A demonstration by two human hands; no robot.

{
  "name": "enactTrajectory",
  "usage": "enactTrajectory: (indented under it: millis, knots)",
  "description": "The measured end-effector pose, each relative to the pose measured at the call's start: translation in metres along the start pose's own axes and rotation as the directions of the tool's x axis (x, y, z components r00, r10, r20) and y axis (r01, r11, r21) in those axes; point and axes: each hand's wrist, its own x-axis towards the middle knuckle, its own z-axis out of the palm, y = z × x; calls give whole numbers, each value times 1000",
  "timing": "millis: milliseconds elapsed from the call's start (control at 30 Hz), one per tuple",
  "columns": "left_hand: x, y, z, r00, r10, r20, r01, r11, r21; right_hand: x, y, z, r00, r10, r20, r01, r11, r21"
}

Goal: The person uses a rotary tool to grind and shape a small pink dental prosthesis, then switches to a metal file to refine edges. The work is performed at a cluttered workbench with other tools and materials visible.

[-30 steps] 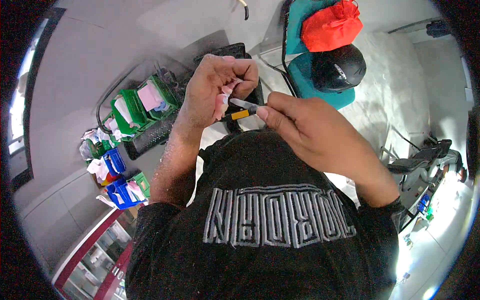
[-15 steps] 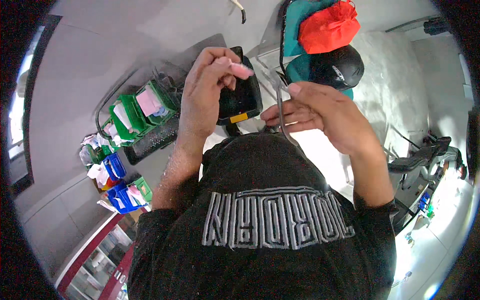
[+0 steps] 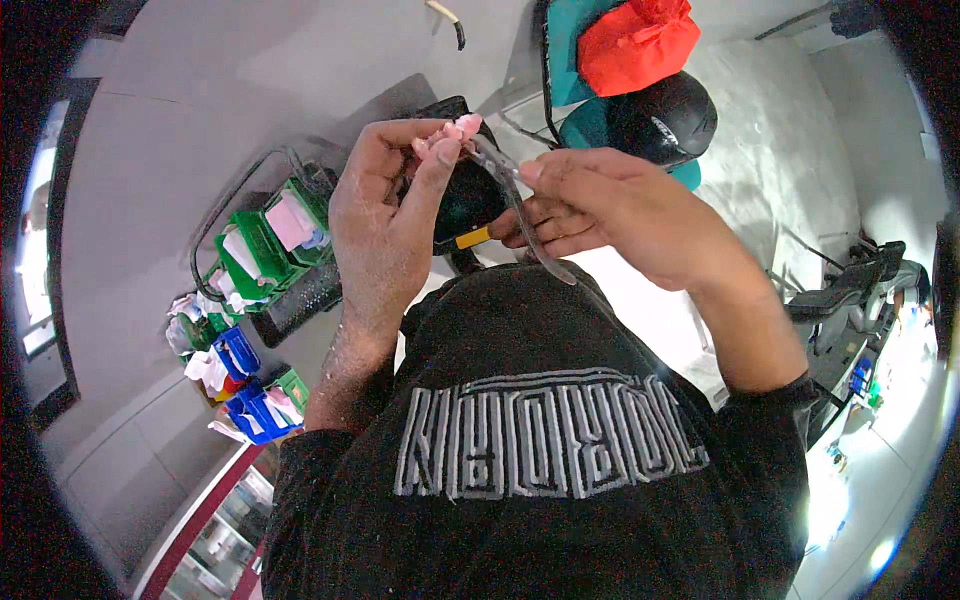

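My left hand (image 3: 385,215) is closed, with a small, irregular pink denture-like piece (image 3: 462,130) pinched between thumb and fingers. My right hand (image 3: 615,205) grips a slim, greyish handpiece (image 3: 498,160) near its front end. A grey cable or hose (image 3: 535,245) hangs from it in a curve toward my shirt. The handpiece's tip is at the pink piece, close to my left thumb; whether they touch cannot be made out. Pale dust speckles my left wrist and forearm.
Green bins (image 3: 258,245) and blue bins (image 3: 250,410) holding pink and white pieces stand at the left. Beyond my hands are a dark box-like thing (image 3: 470,205) with a yellow label, a red bag (image 3: 640,45) and a black helmet (image 3: 665,118) on teal seats. A glass-fronted cabinet (image 3: 215,540) stands lower left.
My hands have come closer together. The handpiece has shifted left and its tip now meets the area of the pink piece, which my left hand has turned and moved slightly left.
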Motion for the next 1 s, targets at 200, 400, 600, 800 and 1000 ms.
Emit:
enactTrajectory:
  millis: [200,400,600,800,1000]
  knots:
    - [-1,-14,-1,931,357,-77,-320,898,302,-4,2,14,946,-316,-72,206,758,-619]
    - [3,-20,-8,788,615,12,-537,679,500,-4,8,29,859,-488,-153,294,715,-635]
    - [9,-20,-14,720,685,111,-597,530,603,3,11,28,835,-533,-133,354,708,-611]
    - [11,-28,-9,731,680,57,-608,612,506,11,22,34,837,-507,-207,323,762,-561]
    - [8,-28,-5,807,589,43,-532,694,485,20,32,35,790,-569,-230,369,740,-562]
